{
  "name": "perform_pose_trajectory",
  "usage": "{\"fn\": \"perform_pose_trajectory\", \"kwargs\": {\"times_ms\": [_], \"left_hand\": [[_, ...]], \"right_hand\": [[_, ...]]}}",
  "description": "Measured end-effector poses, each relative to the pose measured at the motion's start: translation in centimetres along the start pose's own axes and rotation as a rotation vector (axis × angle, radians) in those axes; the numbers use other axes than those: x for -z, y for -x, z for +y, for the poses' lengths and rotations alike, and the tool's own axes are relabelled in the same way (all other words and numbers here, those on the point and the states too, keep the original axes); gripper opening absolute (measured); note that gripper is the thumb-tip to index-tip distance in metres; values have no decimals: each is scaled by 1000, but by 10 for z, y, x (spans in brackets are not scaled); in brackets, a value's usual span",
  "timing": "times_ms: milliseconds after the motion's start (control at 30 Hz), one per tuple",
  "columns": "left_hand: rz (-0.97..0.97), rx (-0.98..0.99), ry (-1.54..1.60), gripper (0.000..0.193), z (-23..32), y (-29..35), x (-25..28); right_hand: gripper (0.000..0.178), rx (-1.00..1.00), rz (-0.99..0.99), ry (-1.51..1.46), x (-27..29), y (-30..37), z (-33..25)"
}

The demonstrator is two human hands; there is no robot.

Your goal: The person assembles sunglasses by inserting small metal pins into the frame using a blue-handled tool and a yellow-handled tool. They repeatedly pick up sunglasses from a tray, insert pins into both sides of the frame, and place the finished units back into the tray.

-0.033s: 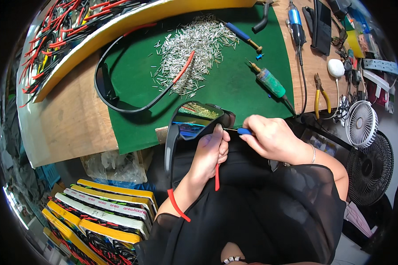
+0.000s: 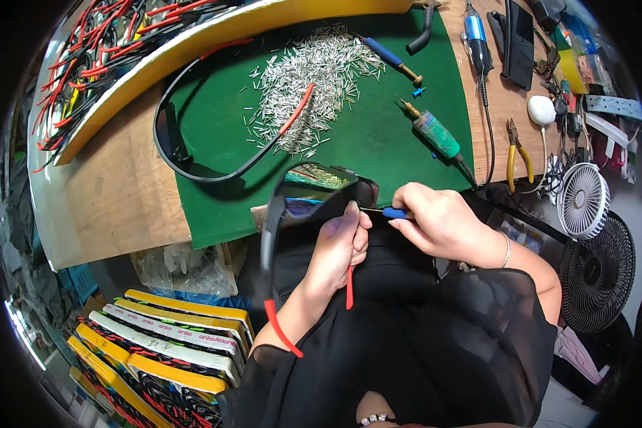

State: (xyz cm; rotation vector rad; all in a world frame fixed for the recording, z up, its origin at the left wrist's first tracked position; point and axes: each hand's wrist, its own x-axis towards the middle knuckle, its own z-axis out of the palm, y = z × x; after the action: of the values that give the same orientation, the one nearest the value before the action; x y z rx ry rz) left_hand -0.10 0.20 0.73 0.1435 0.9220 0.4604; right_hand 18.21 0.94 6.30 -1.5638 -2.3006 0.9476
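At the mat's (image 2: 378, 143) six o'clock, we tilt the sunglasses (image 2: 328, 205) slightly, left hand (image 2: 341, 247) closed on them, the blue-handled tool (image 2: 394, 212) pinched in our right hand (image 2: 436, 222) apparently staying aligned.

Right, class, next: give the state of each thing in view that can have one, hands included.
left hand, closed on the held sunglasses
right hand, closed around the blue-handled tool
held sunglasses, arms unfolded
other sunglasses, set down, arms unfolded
metal pins, loose in a heap
pliers, lying with handles spread
green-handled tool, lying on the mat
white fan, running or off: cannot tell
black fan, cannot tell either
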Motion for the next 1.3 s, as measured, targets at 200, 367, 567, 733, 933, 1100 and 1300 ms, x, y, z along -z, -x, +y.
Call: {"fn": "perform_pose_trajectory", "kwargs": {"times_ms": [200,367,567,733,933,1100,1300], "left_hand": [[36,-139,-93,28,12,35,-12],[98,-225,-354,26,22,23,-36],[266,-419,-373,31,16,24,-16],[183,-446,-248,22,19,18,-22],[121,-434,-266,25,28,14,-30],[205,-488,-200,25,32,28,-18],[309,-496,-279,26,24,23,-22]], "right_hand": [[26,-175,222,-142,15,-1,-1],[40,-7,600,67,-7,-56,16],[46,96,670,214,7,-44,5],[26,-373,826,498,45,38,77],[25,-544,769,684,17,90,143],[19,-586,794,333,22,84,113],[55,-345,134,-649,14,58,-11]]}}
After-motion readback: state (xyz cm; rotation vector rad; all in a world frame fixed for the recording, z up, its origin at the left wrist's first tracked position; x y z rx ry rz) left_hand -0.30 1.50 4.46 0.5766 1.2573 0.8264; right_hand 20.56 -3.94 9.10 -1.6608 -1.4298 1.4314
